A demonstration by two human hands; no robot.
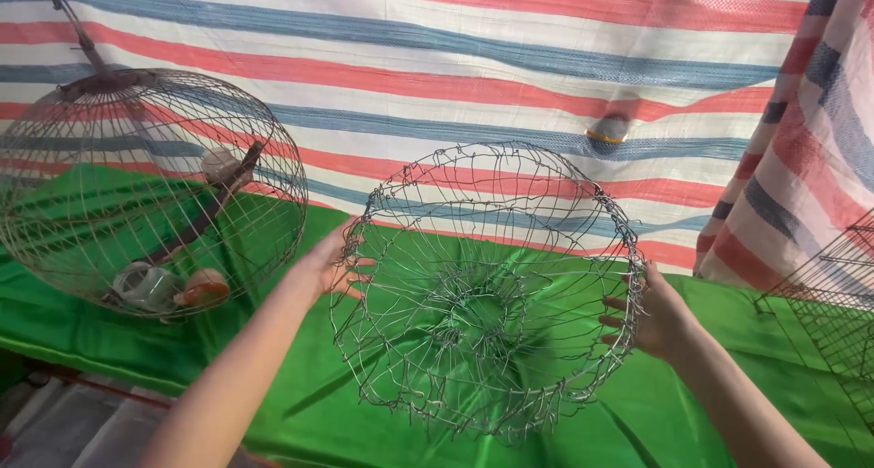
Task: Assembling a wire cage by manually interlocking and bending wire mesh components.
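Both grips clasping round wire basket (pixel 487 290), left hand (pixel 332 266) and right hand (pixel 651 318) on opposite rims

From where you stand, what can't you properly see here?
- Head view: right hand fingers are behind the wire basket rim.
- Wire rack at right: cut off by the frame edge.
- Small items inside the round cage: too blurred behind wires to identify.
- Object on the striped tarp: too small to tell.
- Left hand: palm hidden.
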